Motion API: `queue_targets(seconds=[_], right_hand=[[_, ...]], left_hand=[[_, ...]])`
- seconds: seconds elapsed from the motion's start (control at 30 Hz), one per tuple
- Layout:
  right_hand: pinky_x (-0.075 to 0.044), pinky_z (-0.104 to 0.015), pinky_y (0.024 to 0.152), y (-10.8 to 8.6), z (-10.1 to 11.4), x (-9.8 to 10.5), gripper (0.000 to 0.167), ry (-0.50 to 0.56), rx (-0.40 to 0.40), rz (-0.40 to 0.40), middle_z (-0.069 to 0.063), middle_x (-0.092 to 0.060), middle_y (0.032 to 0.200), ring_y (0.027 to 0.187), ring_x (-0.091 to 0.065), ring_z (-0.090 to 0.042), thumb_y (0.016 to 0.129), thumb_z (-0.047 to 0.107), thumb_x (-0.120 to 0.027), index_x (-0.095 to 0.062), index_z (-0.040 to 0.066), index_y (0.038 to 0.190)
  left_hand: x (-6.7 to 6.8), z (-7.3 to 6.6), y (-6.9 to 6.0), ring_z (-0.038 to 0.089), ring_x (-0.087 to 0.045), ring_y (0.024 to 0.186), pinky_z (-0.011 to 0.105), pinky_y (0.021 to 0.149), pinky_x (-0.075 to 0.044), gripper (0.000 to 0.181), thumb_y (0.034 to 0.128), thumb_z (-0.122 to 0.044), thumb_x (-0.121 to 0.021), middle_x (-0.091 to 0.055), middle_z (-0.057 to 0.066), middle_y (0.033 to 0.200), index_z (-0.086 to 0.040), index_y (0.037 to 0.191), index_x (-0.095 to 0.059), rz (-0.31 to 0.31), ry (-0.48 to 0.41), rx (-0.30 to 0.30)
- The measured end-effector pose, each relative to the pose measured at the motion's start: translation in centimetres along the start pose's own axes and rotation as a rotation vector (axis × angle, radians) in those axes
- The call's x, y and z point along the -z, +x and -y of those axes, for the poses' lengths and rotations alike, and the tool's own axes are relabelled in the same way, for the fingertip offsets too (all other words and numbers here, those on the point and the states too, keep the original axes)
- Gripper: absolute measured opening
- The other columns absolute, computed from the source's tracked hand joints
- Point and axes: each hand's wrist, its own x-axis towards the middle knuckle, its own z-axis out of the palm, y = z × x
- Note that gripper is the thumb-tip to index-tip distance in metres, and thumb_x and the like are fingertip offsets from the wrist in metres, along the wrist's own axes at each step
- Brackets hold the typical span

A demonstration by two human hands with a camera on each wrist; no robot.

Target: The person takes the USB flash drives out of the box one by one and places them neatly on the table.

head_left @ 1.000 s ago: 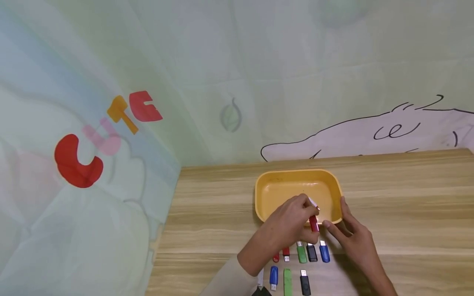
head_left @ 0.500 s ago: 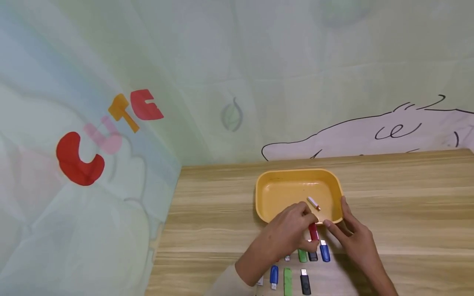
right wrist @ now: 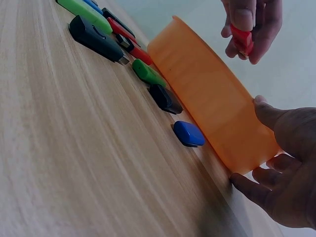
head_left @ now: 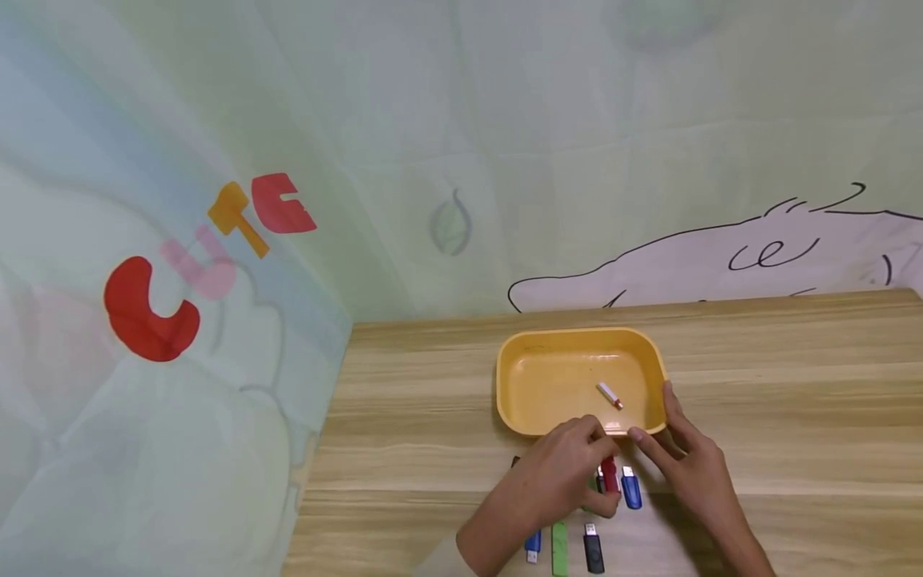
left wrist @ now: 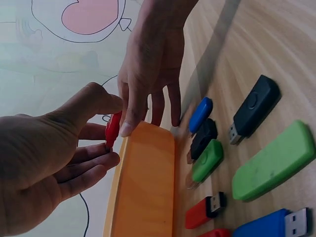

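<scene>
Between thumb and fingers my left hand [head_left: 566,469] pinches a small red USB stick [head_left: 611,477], held just in front of the yellow bin [head_left: 548,389] and above the table. The left wrist view shows this red stick [left wrist: 113,129] upright near the fingertips. At the bin's near right corner rests my right hand [head_left: 695,469]. Its thumb touches the front rim, and the fingers lie along the right side. A white stick with a red end [head_left: 609,395] lies inside the bin. My left hand hides part of the USB row in the head view.
Near the bin's front lie a blue USB stick [head_left: 630,489], a black one [right wrist: 165,98], a green one [right wrist: 148,74] and a red one [left wrist: 200,212]. Closer to me are a black stick [head_left: 594,549], a long green one [head_left: 560,549] and a blue one [head_left: 533,546]. A printed cloth wall stands behind.
My left hand has drawn back from over the bin toward me, carrying the red USB stick down past the near rim. The white stick now shows fully in the bin. My right hand stays put.
</scene>
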Motion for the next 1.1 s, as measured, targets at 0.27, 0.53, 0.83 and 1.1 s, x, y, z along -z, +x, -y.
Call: queue_targets(seconds=[0.27,0.53,0.83,1.1], right_hand=[[-0.046,-0.007,0.090,0.1,0.0,0.0,0.086,0.009,0.002,-0.007,-0.023,-0.029,0.167,0.142,-0.046,-0.054,0.100,0.030,-0.075,-0.022,0.020,0.167],[-0.043,-0.004,0.089,0.1,-0.1,0.0,0.087,-0.002,-0.010,-0.002,-0.022,-0.030,0.167,0.142,-0.047,-0.054,0.100,0.033,-0.075,-0.022,0.020,0.167],[-0.037,0.002,0.089,-0.1,-0.2,-0.1,0.086,0.000,0.023,-0.027,-0.025,-0.035,0.164,0.138,-0.051,-0.052,0.100,0.029,-0.077,-0.025,0.017,0.167],[-0.042,-0.002,0.090,-0.1,-0.1,-0.1,0.085,-0.012,0.025,-0.028,-0.025,-0.035,0.164,0.137,-0.051,-0.051,0.100,0.029,-0.076,-0.026,0.016,0.167]], left_hand=[[-0.7,-0.3,-0.5,-0.001,-0.052,0.092,0.006,0.085,-0.044,0.043,0.0883,-0.048,-0.085,-0.063,-0.007,0.110,-0.020,0.120,-0.075,0.019,-0.016,-0.018],[-1.3,-0.8,-1.2,-0.002,-0.049,0.089,0.006,0.079,-0.041,0.043,0.0876,-0.049,-0.085,-0.061,-0.010,0.105,-0.019,0.116,-0.076,0.049,-0.029,-0.016],[-2.4,-1.2,-1.7,-0.002,-0.044,0.082,0.005,0.074,-0.035,0.043,0.0851,-0.048,-0.088,-0.057,-0.011,0.096,-0.016,0.112,-0.076,-0.003,-0.025,-0.059],[-3.1,-1.6,-2.0,-0.005,-0.049,0.087,0.003,0.082,-0.044,0.052,0.0881,-0.054,-0.084,-0.062,-0.011,0.105,-0.018,0.124,-0.073,0.057,-0.019,-0.028]])
